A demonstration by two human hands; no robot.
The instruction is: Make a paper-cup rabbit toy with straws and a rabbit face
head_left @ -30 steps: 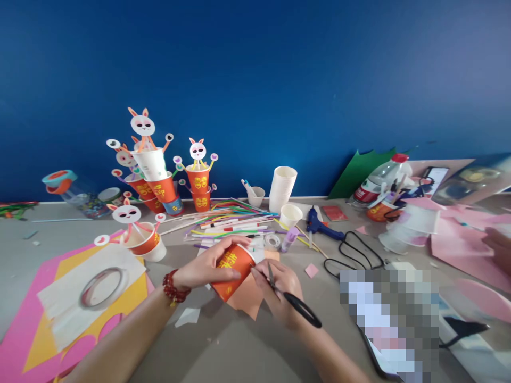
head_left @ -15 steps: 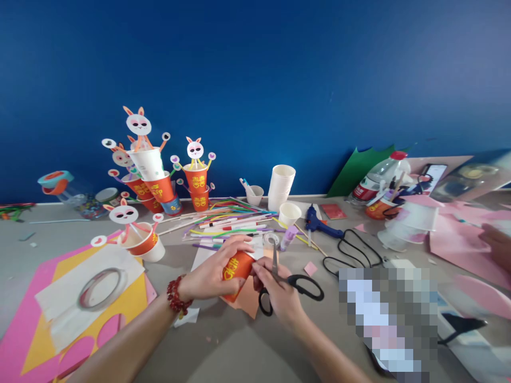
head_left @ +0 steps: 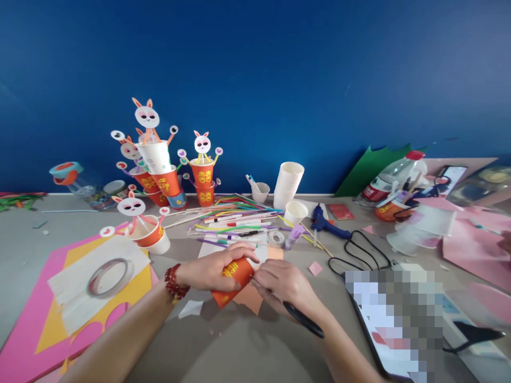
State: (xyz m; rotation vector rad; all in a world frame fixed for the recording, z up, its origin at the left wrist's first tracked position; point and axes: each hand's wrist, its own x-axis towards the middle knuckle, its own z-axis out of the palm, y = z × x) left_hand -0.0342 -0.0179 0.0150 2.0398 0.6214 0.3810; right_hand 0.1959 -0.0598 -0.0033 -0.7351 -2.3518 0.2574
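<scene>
My left hand (head_left: 215,267) is wrapped round a red paper cup (head_left: 227,290) with gold characters, which lies tilted on its side above the table. My right hand (head_left: 284,284) grips black-handled scissors (head_left: 304,320) in a fist, one handle loop showing below the palm. The scissors' tip points at the cup's side near its rim; whether it has pierced the wall I cannot tell. Most of the blades are hidden by my fingers. Beneath the cup lie an orange paper piece (head_left: 250,299) and a white scrap (head_left: 190,309).
Rabbit-faced paper cups (head_left: 144,231) stand at the left, behind a tape roll (head_left: 110,277) on coloured sheets. Pens and pipe cleaners (head_left: 235,218) spread ahead. A blue glue gun (head_left: 329,226), its black cord and a phone (head_left: 375,324) lie to the right. White cups (head_left: 288,183) are stacked behind.
My right hand has turned the scissors from blades upward to pointing at the cup, closing into a fist. The cup has tilted further over. The view has shifted slightly left.
</scene>
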